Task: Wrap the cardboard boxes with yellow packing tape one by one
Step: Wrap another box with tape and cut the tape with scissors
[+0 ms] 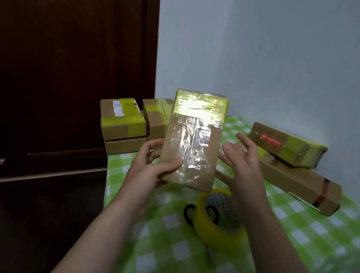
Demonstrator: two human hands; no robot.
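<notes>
left hand (148, 166) grips box (193, 138) at its lower left corner, thumb curled across the front face, fingers behind; right hand (245, 166) wide, fingers spread and relaxed, holding nothing, just beside the box's right edge; probably not touching it, can't tell for sure. box is up in the air over the table, upright, long axis vertical, broad face to camera; top end banded in yellow tape, glossy clear strip down the front. tape roll (215, 232) lies on the cloth (160, 257) below the box; scissors (188, 212) against it, black loops showing. left boxes (122, 118) stacked at the back, partly taped; right boxes (290, 146) stacked too. cloth is green-white check; dark door (60, 55) left; pale wall (273, 57) behind.
</notes>
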